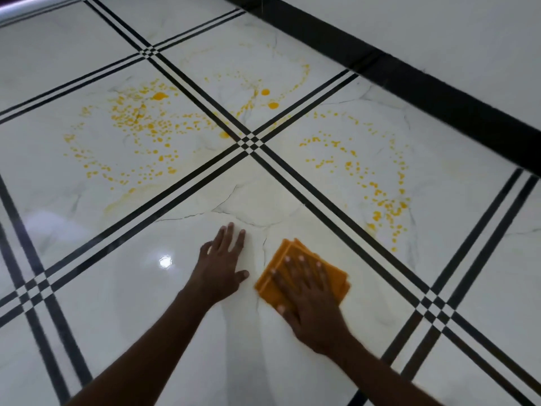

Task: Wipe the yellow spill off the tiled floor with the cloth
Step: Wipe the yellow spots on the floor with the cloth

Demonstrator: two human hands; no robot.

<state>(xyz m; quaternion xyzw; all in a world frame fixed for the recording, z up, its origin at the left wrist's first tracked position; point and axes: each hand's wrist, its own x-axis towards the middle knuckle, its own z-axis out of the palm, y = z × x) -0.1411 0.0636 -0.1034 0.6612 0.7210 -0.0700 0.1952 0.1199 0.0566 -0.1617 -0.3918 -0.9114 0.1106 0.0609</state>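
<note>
Droplets of yellow spill [140, 127] scatter over the white marble-look tiled floor [117, 288], ahead of the folded orange cloth [288, 253]. The right hand [307, 297] presses it flat, fingers spread, nearest the right-side patch; the left hand [222, 268] rests open, empty, beside it.

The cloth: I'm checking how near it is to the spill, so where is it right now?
In the head view, the orange cloth lies flat under the right hand on the near tile, beside the left hand, short of the yellow droplets.
</note>
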